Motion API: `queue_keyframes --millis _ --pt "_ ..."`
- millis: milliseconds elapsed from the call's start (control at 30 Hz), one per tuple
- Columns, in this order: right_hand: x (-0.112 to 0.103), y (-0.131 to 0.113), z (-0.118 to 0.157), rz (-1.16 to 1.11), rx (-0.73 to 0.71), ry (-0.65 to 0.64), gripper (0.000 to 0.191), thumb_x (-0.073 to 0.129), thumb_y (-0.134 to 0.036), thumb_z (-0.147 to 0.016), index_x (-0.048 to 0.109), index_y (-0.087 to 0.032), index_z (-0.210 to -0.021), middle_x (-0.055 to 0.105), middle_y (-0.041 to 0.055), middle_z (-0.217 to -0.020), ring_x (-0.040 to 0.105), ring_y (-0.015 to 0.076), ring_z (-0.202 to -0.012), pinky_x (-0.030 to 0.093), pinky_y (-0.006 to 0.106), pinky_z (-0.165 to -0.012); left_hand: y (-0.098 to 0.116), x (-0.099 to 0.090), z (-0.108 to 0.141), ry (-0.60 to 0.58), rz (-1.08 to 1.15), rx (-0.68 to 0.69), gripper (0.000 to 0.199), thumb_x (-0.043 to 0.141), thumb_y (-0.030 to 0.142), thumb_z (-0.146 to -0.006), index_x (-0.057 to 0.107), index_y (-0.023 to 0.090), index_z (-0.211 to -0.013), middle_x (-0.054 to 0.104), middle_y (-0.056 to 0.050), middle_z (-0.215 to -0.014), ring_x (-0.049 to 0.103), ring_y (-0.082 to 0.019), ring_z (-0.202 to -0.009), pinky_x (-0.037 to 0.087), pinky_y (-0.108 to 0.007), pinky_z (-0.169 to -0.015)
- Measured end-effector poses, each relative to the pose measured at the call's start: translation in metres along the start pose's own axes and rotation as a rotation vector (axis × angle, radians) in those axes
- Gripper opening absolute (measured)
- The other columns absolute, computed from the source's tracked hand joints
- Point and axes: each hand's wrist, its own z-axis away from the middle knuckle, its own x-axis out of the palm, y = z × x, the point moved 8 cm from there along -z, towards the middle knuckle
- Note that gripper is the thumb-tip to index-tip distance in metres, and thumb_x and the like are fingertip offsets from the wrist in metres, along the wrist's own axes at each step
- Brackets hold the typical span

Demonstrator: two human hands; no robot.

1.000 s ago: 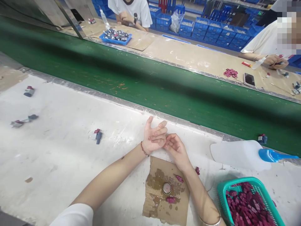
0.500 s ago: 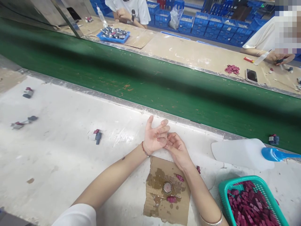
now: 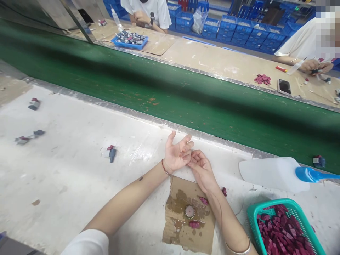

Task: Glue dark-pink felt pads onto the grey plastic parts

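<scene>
A green conveyor belt (image 3: 170, 90) runs between the white near tabletop (image 3: 66, 191) and a brown far tabletop (image 3: 207, 58), edged with metal trim (image 3: 106, 105). Metal housing (image 3: 50, 14) stands upper left. Blue crates (image 3: 225, 28), partly stacked, line the area beyond.

The left forearm (image 3: 127, 200) reaches toward 2 o'clock, the left grip (image 3: 177, 154) palm up, thumb (image 3: 170, 139) raised toward 12, fingers (image 3: 187, 138) spread and loosely curled. The right forearm (image 3: 227, 219) angles toward 11 o'clock; the right grip (image 3: 203, 169), at 4 o'clock from the left, bends inward, its fingertips (image 3: 191, 164) against the other's little-finger edge
</scene>
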Motion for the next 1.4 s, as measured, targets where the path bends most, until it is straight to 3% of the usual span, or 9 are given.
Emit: queue_keyframes --millis 167,400,833,1033,1400 --pt "-0.0005 0.0001 0.0010 0.025 -0.033 0.026 0.029 0.084 -0.031 -0.065 0.058 -0.024 -0.076 0.058 -0.0025 -0.078 0.055 0.0153 -0.075 0.047 0.027 -0.074 0.0011 0.0008 -0.0003 -0.003 -0.011 0.008 0.067 0.010 0.061 -0.098 0.050 0.019 -0.065 0.034 0.005 -0.046 0.027 -0.006 -0.027 0.027 -0.015 -0.030" --pt "-0.0004 -0.0020 0.0026 0.079 -0.082 0.055 0.026 0.081 -0.032 -0.069 0.056 -0.024 -0.074 0.057 -0.0019 -0.077 0.055 0.0167 -0.077 0.046 0.027 -0.074 0.0019 -0.0015 -0.0009 0.003 -0.015 0.015 0.066 0.016 0.062 -0.098 0.052 0.019 -0.065 0.038 0.004 -0.047 0.035 -0.007 -0.027 0.028 -0.017 -0.032" --pt "0.0011 -0.0069 0.0025 0.156 -0.129 0.043 0.018 0.076 -0.028 -0.073 0.059 -0.025 -0.075 0.056 -0.0025 -0.076 0.055 0.0162 -0.075 0.048 0.027 -0.072 0.0062 -0.0045 0.0003 0.069 0.049 0.049 0.062 0.013 0.059 -0.099 0.049 0.020 -0.068 0.034 0.006 -0.048 0.030 -0.006 -0.028 0.033 -0.013 -0.031" --pt "-0.0001 -0.0051 0.0003 0.145 -0.111 0.020 0.022 0.079 -0.027 -0.071 0.062 -0.026 -0.086 0.061 -0.0012 -0.085 0.058 0.0164 -0.081 0.050 0.028 -0.077 0.0092 -0.0064 -0.0010 0.036 0.114 0.043 0.064 0.015 0.061 -0.099 0.050 0.019 -0.067 0.036 0.006 -0.047 0.031 -0.005 -0.027 0.035 -0.012 -0.031" --pt "-0.0013 -0.0010 -0.0023 0.104 -0.083 -0.023 0.023 0.081 -0.028 -0.070 0.061 -0.024 -0.080 0.057 -0.0030 -0.076 0.056 0.0151 -0.075 0.050 0.028 -0.074 0.0045 -0.0069 -0.0015 -0.012 0.125 -0.004 0.066 0.016 0.064 -0.097 0.051 0.018 -0.067 0.037 0.005 -0.048 0.030 -0.004 -0.028 0.033 -0.012 -0.032"
